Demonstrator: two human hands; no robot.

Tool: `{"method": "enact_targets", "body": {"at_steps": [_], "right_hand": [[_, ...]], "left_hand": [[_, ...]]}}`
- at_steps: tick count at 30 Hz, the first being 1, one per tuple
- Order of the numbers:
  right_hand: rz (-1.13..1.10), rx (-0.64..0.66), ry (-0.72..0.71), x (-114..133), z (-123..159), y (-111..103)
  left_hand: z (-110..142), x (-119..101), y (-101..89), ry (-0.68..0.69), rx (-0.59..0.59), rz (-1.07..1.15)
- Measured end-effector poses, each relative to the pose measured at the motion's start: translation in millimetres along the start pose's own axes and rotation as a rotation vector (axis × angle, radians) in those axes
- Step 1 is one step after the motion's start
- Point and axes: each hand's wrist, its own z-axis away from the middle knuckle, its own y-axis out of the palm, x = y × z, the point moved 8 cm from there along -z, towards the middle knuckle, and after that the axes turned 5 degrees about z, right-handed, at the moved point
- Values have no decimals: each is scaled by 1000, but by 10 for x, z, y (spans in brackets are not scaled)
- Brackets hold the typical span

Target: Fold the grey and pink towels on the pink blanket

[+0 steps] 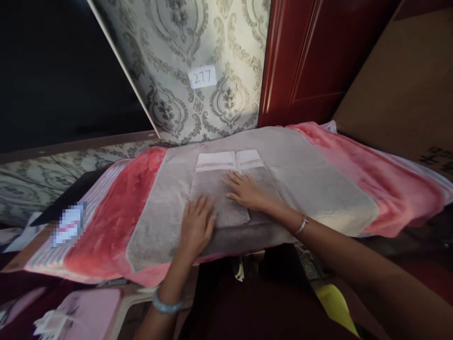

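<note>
Folded gray towel [212, 183], white-banded far end, lies flat on blanket [318, 189].

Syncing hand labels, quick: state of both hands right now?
Left hand: open, resting at the left edge of the folded grey cloth, no grip visible.
Right hand: open, fingers spread on that cloth, no grip visible.

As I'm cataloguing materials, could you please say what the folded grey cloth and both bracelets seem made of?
Folded grey cloth: probably plush fabric, matte with a soft nap. Left bracelet: perhaps jade or glass, smooth, pale green-grey. Right bracelet: likely metal, from its silvery glint.
</note>
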Motion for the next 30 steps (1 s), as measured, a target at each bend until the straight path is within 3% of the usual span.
{"method": "enact_targets", "body": {"at_steps": [3, 8, 12, 18, 21, 24, 30], "right_hand": [[5, 28, -22, 46, 316, 106], [-19, -10, 19, -1, 400, 188], [-65, -53, 16, -30, 382, 176], [-94, -49, 9, -39, 414, 150], [-135, -58, 11, -74, 409, 142], [-198, -82, -2, -110, 440, 111], [-246, -156, -113, 133, 819, -21]], "left_hand": [[7, 300, 52, -159, 21, -81], [125, 382, 154, -186, -51, -7], [182, 576, 17, -300, -196, 302], [242, 945, -178, -647, -362, 861], [321, 941, -97, -813, -355, 1136], [387, 822, 0, -876, -319, 1355], [434, 705, 34, -872, -312, 1399]]}}
